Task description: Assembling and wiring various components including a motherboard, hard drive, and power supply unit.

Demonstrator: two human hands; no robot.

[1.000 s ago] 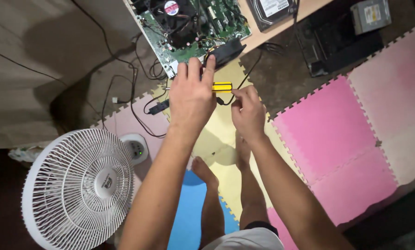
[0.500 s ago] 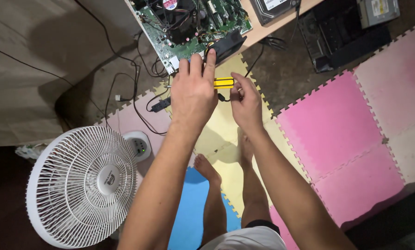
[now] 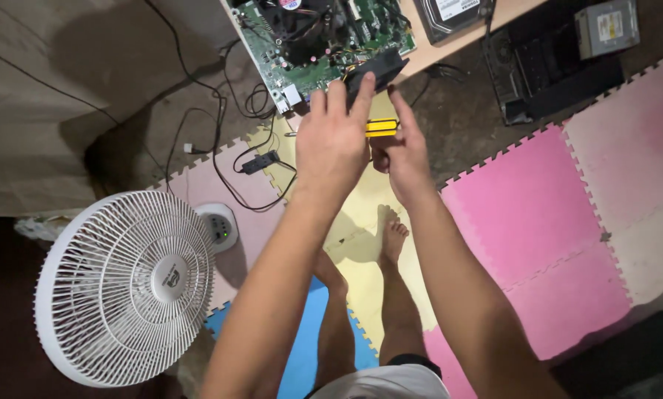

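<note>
My left hand [image 3: 331,144] and my right hand [image 3: 405,159] meet just below a green computer motherboard [image 3: 302,44] lying on a wooden board. Between them sits a short yellow and black tool handle [image 3: 382,127]. My right fingers pinch its near end, and my left palm covers its other end, with the fingers stretched toward a black block [image 3: 379,68] at the motherboard's edge. The tool's tip is hidden behind my left hand. My bare feet [image 3: 392,236] rest on the yellow foam mat below.
A white floor fan [image 3: 124,288] stands at the lower left beside a white power strip [image 3: 221,225]. Black cables [image 3: 250,159] trail over the foam tiles. Pink tiles [image 3: 538,222] lie to the right. A hard drive [image 3: 450,15], a dark case [image 3: 546,70] and a grey drive [image 3: 605,26] sit at the top right.
Both hands have moved up together with the yellow and black handle, closer to the motherboard's edge and the black block. The fan and cables have not moved.
</note>
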